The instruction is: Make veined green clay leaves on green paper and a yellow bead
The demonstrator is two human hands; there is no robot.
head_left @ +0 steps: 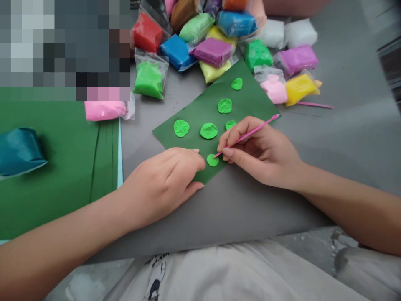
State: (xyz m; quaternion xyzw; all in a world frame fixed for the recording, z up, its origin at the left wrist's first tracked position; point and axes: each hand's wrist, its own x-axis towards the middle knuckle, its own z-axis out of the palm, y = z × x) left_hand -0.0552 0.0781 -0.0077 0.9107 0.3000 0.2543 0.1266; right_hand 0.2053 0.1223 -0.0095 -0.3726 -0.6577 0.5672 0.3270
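My right hand (260, 152) pinches a thin pink modelling tool (255, 132), its tip touching a flat bright green clay disc (212, 160) near the paper's front edge. Under it lies a dark green sheet of paper (197, 113), set at a slant and bearing several such discs. Some, like the wide clay disc (209, 131) in the middle, show creased lines. Resting on the paper's near left edge, my left hand (169, 179) has its fingers curled down beside the worked disc. Its fingertips are partly hidden, and a bit of green shows beneath them.
Several plastic-wrapped clay packs, such as a purple pack (213, 52) and a green pack (149, 79), crowd the back of the grey table (219, 221). Another pink tool (316, 105) lies at the right. Larger green sheets (62, 196) with a teal pack (21, 151) occupy the left.
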